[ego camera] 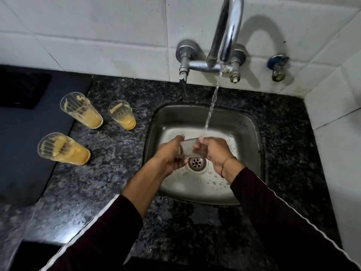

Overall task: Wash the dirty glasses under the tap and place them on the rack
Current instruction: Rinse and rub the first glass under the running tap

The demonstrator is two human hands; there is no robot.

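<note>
Holding a clear glass [188, 148] on its side over the steel sink [252, 122], you rinse it in the stream [212, 106] running from the chrome tap [227, 30]. Your left hand [170, 155] grips one end of the glass, fingers curled round it with the fingertips at the upper edge. Your right hand [214, 151] grips the other end, fingers curled and pressed together, and the water lands right on its fingertips, where they meet the glass. Whether the rim faces left or right cannot be told through the clear wall and the hands. The glass hangs just above the drain [196, 162], with droplets and foam specks scattered across the basin floor.

On the speckled granite counter [121, 173] to the left of the sink, three dirty glasses stand apart from one another, each streaked and pooled with yellow-orange residue: the far glass [81, 110] near the wall side, the middle glass [122, 115] closest to the sink, and the near glass [63, 148] at the counter's left edge beside a dark mat [23, 153]. White tile [97, 36] backs the counter, and a small valve [278, 67] juts from the wall to the right of the tap. Dark sleeves with a white stripe cover both your forearms; a thin bracelet [226, 163] circles your right wrist.
</note>
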